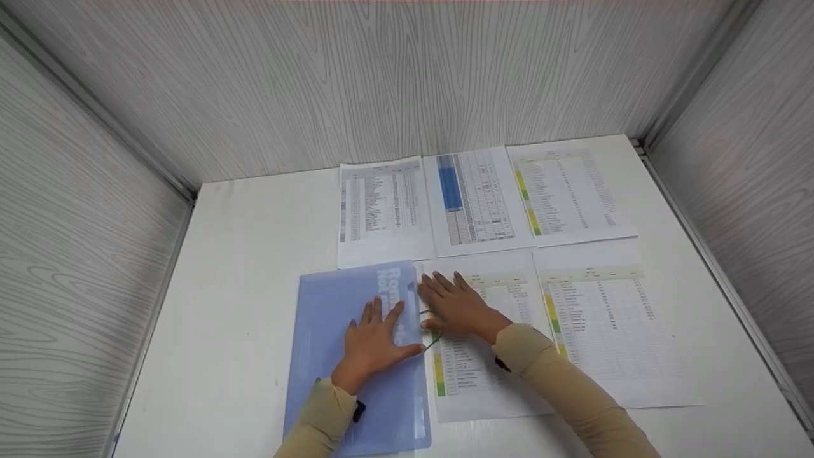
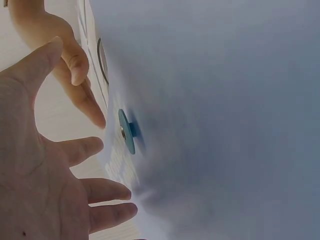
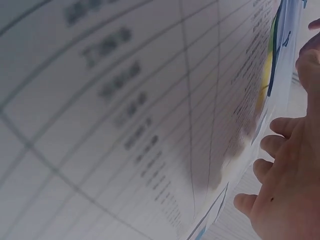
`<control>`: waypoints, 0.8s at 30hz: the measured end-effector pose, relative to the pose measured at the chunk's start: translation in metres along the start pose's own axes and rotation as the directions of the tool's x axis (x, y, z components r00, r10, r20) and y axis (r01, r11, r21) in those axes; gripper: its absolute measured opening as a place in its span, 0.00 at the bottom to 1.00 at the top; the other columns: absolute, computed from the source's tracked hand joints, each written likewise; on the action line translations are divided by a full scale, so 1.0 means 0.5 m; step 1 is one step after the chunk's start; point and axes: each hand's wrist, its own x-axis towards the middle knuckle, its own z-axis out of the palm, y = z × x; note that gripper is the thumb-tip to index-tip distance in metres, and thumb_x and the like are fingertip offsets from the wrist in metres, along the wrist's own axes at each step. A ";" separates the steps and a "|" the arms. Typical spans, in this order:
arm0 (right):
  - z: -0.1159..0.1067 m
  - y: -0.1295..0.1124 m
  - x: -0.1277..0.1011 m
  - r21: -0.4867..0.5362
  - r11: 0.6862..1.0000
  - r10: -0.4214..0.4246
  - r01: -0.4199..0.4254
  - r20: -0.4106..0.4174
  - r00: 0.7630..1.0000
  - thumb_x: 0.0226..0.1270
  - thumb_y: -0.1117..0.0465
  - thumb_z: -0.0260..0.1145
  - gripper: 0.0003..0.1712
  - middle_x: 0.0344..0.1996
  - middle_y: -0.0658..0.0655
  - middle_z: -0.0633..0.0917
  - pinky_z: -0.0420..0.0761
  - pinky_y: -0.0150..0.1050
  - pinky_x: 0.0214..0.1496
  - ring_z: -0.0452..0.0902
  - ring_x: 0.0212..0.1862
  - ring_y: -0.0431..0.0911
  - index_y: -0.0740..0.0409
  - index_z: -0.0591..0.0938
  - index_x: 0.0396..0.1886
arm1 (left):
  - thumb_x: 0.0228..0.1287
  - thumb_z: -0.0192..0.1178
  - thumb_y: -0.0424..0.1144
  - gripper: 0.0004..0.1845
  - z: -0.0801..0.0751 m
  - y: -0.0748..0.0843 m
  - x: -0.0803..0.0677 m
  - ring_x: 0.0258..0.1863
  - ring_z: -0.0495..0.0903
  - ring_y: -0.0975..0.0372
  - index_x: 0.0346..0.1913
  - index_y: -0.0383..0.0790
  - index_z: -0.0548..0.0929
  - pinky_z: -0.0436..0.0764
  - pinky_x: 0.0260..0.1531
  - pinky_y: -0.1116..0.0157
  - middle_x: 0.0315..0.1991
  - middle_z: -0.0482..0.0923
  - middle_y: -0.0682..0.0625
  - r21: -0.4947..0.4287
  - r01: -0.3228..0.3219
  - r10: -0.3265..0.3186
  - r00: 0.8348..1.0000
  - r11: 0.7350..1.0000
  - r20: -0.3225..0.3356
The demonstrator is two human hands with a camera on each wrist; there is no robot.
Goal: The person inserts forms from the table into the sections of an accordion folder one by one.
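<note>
A translucent blue document folder [image 1: 337,356] with white lettering lies flat on the table. My left hand [image 1: 375,343] rests on it with fingers spread and thumb stretched toward the folder's right edge. In the left wrist view a round teal button [image 2: 127,131] stands out from the folder's surface. A thin dark cord [image 1: 434,341] curves out at the folder's right edge, between my hands. My right hand [image 1: 463,310] lies with its fingers extended over a printed sheet [image 1: 483,388] beside that edge, its fingertips close to the folder.
Along the back lie three printed sheets: a grey table [image 1: 388,210], one with a blue block [image 1: 474,203] and one with yellow-green marks [image 1: 572,197]. Another printed sheet [image 1: 617,343] lies at the right. Wood-grain panels [image 1: 381,83] enclose the white table [image 1: 222,305].
</note>
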 end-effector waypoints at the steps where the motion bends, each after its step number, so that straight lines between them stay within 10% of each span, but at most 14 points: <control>1: 0.000 0.000 0.001 0.008 1.000 0.004 -0.004 0.006 1.000 0.65 0.30 0.48 0.49 0.78 0.52 0.47 0.40 0.56 0.76 0.37 0.79 0.50 0.49 0.48 0.78 | 0.48 0.54 0.78 0.53 0.001 0.001 0.001 0.75 0.50 0.43 0.74 0.53 0.60 0.58 0.64 0.37 0.75 0.49 0.36 -0.003 -0.002 0.002 1.000 1.000 0.000; 24: 0.013 -0.016 0.012 -0.006 1.000 0.018 -0.017 0.068 0.998 0.67 0.31 0.48 0.50 0.78 0.51 0.43 0.41 0.57 0.76 0.36 0.79 0.50 0.49 0.45 0.79 | 0.51 0.59 0.69 0.50 0.017 0.019 0.003 0.74 0.50 0.40 0.75 0.53 0.59 0.70 0.54 0.38 0.74 0.48 0.30 0.056 -0.022 0.022 1.000 0.998 0.012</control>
